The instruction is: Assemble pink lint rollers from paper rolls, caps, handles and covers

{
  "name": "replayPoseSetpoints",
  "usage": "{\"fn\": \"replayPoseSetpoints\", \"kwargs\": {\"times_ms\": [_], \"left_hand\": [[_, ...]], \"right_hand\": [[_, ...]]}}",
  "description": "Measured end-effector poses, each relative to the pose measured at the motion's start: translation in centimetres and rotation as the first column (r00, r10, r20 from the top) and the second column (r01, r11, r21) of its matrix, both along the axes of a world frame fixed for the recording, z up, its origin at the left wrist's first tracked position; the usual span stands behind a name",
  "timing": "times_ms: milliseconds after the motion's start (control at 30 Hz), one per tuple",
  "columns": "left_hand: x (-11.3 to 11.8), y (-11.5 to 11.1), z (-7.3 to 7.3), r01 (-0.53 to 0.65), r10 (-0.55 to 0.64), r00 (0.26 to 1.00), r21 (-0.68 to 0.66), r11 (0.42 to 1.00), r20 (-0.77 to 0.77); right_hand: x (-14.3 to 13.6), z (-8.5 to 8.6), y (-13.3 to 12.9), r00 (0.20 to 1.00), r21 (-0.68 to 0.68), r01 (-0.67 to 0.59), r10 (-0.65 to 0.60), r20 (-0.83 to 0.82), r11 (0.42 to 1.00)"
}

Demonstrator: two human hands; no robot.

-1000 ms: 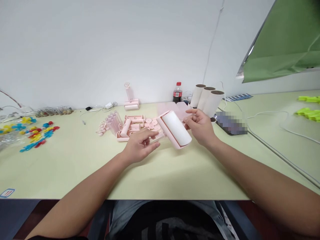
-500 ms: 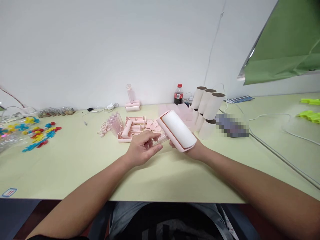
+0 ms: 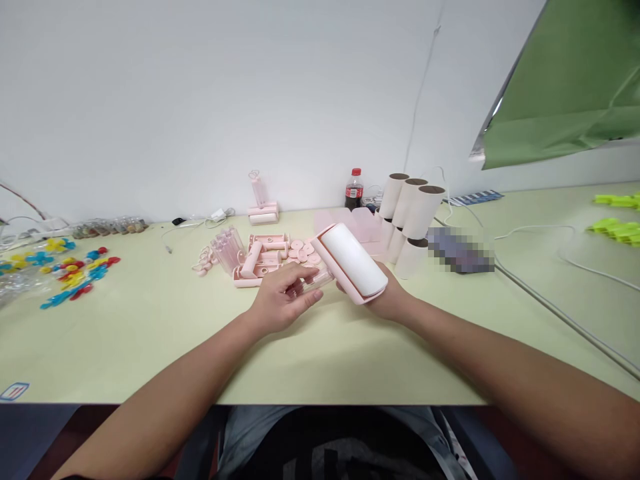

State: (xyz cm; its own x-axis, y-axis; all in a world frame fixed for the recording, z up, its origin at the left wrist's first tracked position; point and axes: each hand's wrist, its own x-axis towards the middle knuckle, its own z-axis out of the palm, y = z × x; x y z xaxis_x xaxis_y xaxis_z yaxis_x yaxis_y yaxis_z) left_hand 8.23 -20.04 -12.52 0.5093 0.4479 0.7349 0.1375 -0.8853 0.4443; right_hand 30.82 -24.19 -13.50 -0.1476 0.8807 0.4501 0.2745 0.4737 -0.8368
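A lint roller (image 3: 353, 261) with a white paper roll in a pink holder is tilted in front of me above the table. My left hand (image 3: 281, 299) has its fingers closed around the roller's clear pinkish handle (image 3: 320, 281). Behind the pink holder, my right hand (image 3: 390, 297) grips the head; most of its fingers are hidden there. Just beyond my left hand lie pink roller holders (image 3: 265, 257), pink discs (image 3: 298, 251) and a bunch of clear handles (image 3: 227, 249). Small pink loops (image 3: 203, 262) rest to their left.
White paper rolls (image 3: 417, 212) stand stacked on the right, near translucent pink covers (image 3: 345, 224) and a cola bottle (image 3: 354, 190). A finished-looking lint roller (image 3: 263, 212) stands by the wall. Colourful plastic pieces (image 3: 80, 272) lie left; cables (image 3: 560, 313) cross the right side.
The view has shifted slightly, so everything sits a little further left. Both hands keep their hold on the lint roller, with hardly any visible movement.
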Motion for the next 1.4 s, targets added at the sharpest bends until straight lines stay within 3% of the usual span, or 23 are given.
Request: {"fn": "replayPoseSetpoints", "kwargs": {"times_ms": [133, 267, 367, 433, 633, 733, 833, 1000, 1133, 1400], "left_hand": [[0.1, 0.0, -0.1, 0.001, 0.000, 1.000, -0.040, 0.999, 0.011], [1.0, -0.4, -0.5, 0.032, -0.026, 0.999, -0.176, 0.984, 0.036], [1.8, -0.8, -1.0, 0.091, -0.092, 0.996, -0.334, 0.938, 0.014], [2.0, -1.0, -1.1, 0.080, -0.105, 0.994, -0.398, 0.914, -0.040], [1.3, -0.2, -0.5, -0.162, 0.061, 0.940, -0.283, 0.945, -0.336], [0.9, 0.1, -0.4, -0.225, 0.096, 0.904, -0.274, 0.935, -0.417], [0.8, 0.0, -0.5, -0.249, 0.090, 0.875, -0.283, 0.926, -0.476], [0.4, 0.3, -0.1, -0.286, 0.137, 0.866, -0.252, 0.924, -0.481], [-0.2, 0.9, 0.3, -0.313, 0.186, 0.876, -0.233, 0.920, -0.444], [0.0, 0.6, -0.1, -0.254, 0.133, 0.882, -0.219, 0.942, -0.452]], "right_hand": [[-0.1, 0.0, -0.2, 0.999, -0.021, -0.030, 0.031, 0.028, 0.999], [-0.6, -0.5, -0.5, 0.988, -0.070, -0.121, 0.127, 0.089, 0.990], [-0.8, -0.9, -0.4, 0.979, -0.053, -0.201, 0.202, 0.016, 0.978], [-0.7, -0.9, -0.2, 0.983, -0.056, -0.184, 0.182, -0.036, 0.981], [-0.4, -0.6, 0.3, 0.969, -0.070, -0.040, 0.022, -0.245, 0.997], [-0.3, -0.8, 0.6, 0.915, -0.103, 0.060, -0.096, -0.392, 0.993], [-0.1, -0.7, 0.8, 0.918, -0.071, 0.131, -0.148, -0.367, 0.989], [0.0, 0.1, 0.7, 0.932, -0.005, 0.211, -0.203, -0.301, 0.977], [-0.4, 0.6, 0.3, 0.918, -0.079, 0.212, -0.226, -0.327, 0.974], [-0.5, 0.2, 0.8, 0.904, -0.078, 0.172, -0.189, -0.383, 0.982]]}}
